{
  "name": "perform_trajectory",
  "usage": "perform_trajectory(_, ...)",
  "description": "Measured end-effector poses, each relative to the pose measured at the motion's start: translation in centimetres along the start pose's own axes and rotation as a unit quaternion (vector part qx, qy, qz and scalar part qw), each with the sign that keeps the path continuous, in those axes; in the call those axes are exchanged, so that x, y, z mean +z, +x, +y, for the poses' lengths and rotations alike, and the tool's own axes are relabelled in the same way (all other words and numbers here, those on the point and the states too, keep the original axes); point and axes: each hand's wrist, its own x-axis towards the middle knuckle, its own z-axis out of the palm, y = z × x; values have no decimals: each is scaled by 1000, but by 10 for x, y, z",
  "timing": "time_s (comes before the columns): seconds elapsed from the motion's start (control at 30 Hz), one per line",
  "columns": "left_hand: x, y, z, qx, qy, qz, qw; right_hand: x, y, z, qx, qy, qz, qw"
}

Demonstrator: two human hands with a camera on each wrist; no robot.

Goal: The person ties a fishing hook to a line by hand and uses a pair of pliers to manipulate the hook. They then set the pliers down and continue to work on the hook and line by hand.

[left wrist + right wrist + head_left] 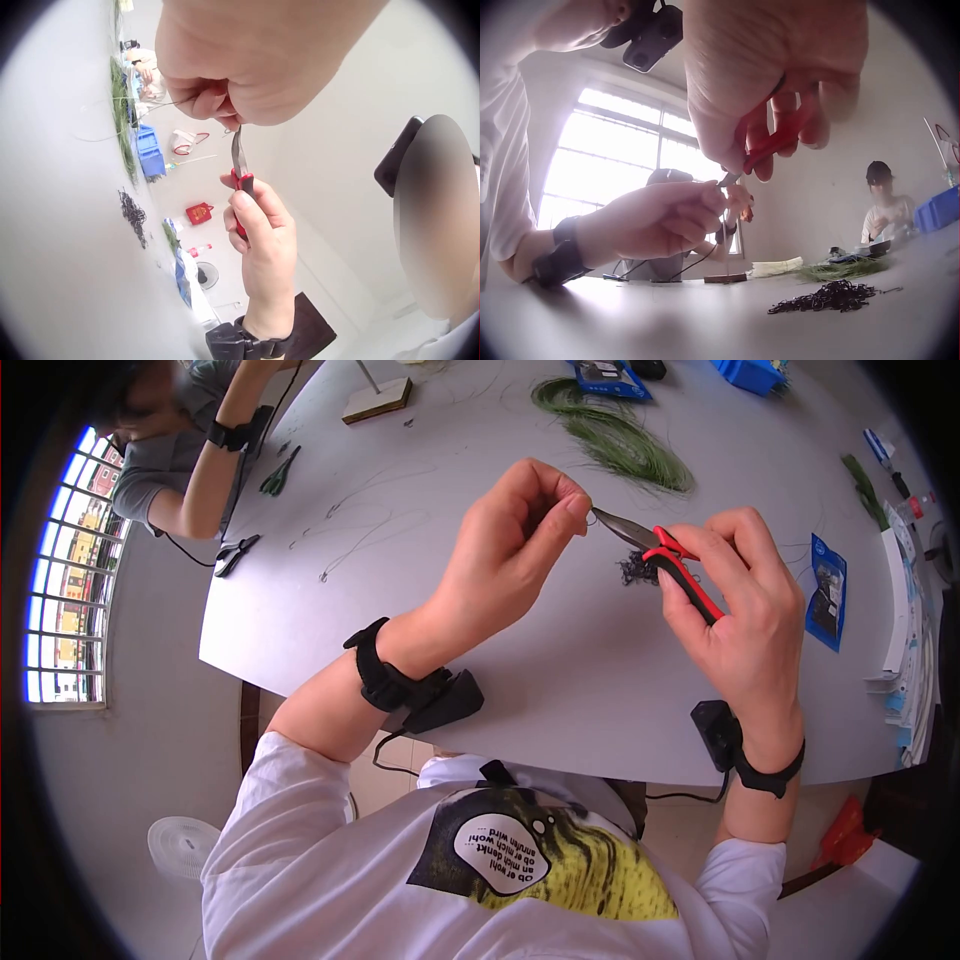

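The right hand [745, 595] grips needle-nose pliers [668, 550] with red and black handles, thumb on one side and fingers on the other. The pliers are held above the table [560, 670], their narrow tip pointing at the fingertips of the left hand [515, 540]. That hand is drawn in, thumb and forefinger pinched together.

What it pinches hardly shows in the head view; the left wrist view shows a thin strand [184, 99] running out of its fingers, and a small loop [228, 132] just beside the plier tip. Whether the plier jaws are closed on anything, I cannot tell.

From the head, the dark pile [640, 568] is partly hidden behind the pliers; the right wrist view shows it whole, a low heap of small bent black pieces on the tabletop. A bundle of green strands [620, 440] lies farther back, and a blue packet [826, 590] lies to the right of the right hand.

Only the head view shows the green-handled tool [280, 472] at the left clearly, while a person in a dark cap [885, 214] is plainest from the right wrist.
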Motion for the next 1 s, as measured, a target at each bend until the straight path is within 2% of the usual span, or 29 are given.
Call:
perform_trajectory(0.07,0,0,1,14,10,0,1000,-3,0,-1,3,-3,-6,1000)
perform_trajectory(0.13,0,2,4,27,88,18,996,-7,-1,-2,3,-14,-6,1000)
perform_trajectory(0.17,0,4,3,31,89,19,995,-9,-1,-3,4,-26,-7,1000)
perform_trajectory(0.23,-2,7,3,90,170,53,980,-14,-1,-3,4,-47,2,999)
perform_trajectory(0.3,-6,11,8,94,197,67,974,-19,-1,0,4,-66,12,998)
perform_trajectory(0.37,-14,13,13,91,233,90,964,-24,-3,8,57,-95,8,994)
perform_trajectory(0.4,-18,14,15,94,236,90,963,-27,-5,13,55,-95,12,994)
perform_trajectory(0.47,-25,17,18,89,255,107,957,-33,-6,25,144,-151,-5,978)
perform_trajectory(0.53,-32,21,16,95,258,107,955,-40,-7,40,169,-157,-5,973)
perform_trajectory(0.6,-38,24,13,81,237,110,962,-45,-9,56,221,-213,-4,952)
perform_trajectory(0.73,-42,26,9,58,201,108,972,-54,-10,71,315,-237,-20,919)
perform_trajectory(1.0,-45,24,0,-6,116,115,987,-61,-18,103,363,-278,-9,890)
